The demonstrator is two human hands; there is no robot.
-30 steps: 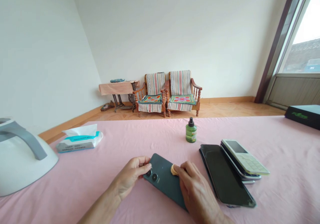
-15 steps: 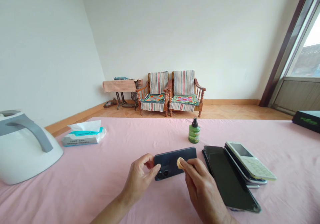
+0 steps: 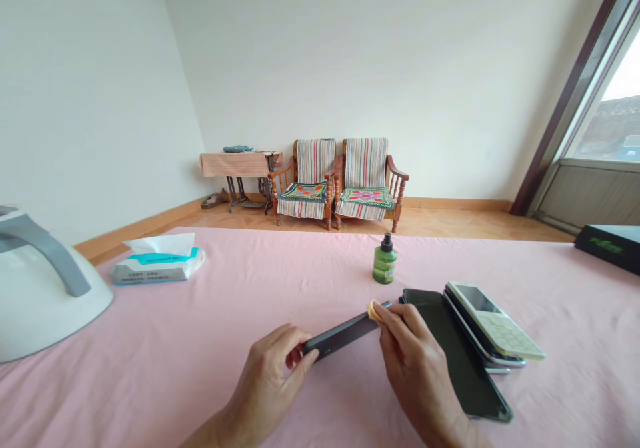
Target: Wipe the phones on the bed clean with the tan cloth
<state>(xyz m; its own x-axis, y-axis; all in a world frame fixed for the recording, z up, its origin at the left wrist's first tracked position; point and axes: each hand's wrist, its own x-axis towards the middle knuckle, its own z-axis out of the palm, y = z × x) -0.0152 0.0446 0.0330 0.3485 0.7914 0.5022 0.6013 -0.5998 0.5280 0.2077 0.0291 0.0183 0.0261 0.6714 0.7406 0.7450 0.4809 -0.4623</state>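
A dark smartphone [image 3: 347, 333] is held above the pink cloth, tilted so that its narrow edge shows. My left hand [image 3: 273, 375] pinches its left end between thumb and fingers. In the fingertips of my right hand [image 3: 417, 361] is a small cream-coloured pad [image 3: 373, 311], pressed against the phone near its right end. Just beyond the phone stands a green spray bottle [image 3: 385, 261] with a black top. Right of my right hand lies a large black phone [image 3: 463, 361], partly hidden by that hand, beside a stack topped by a white keypad phone [image 3: 500, 321].
The pink tablecloth [image 3: 240, 301] covers the table. A tissue pack [image 3: 157, 265] and a white appliance with a grey handle [image 3: 55, 295] stand at left. A black box [image 3: 610, 248] sits at the far right. Two wooden armchairs [image 3: 367, 178] are against the back wall.
The phone has turned from showing its back with the camera lenses to showing its edge. My right hand has moved the pad toward the phone's right end.
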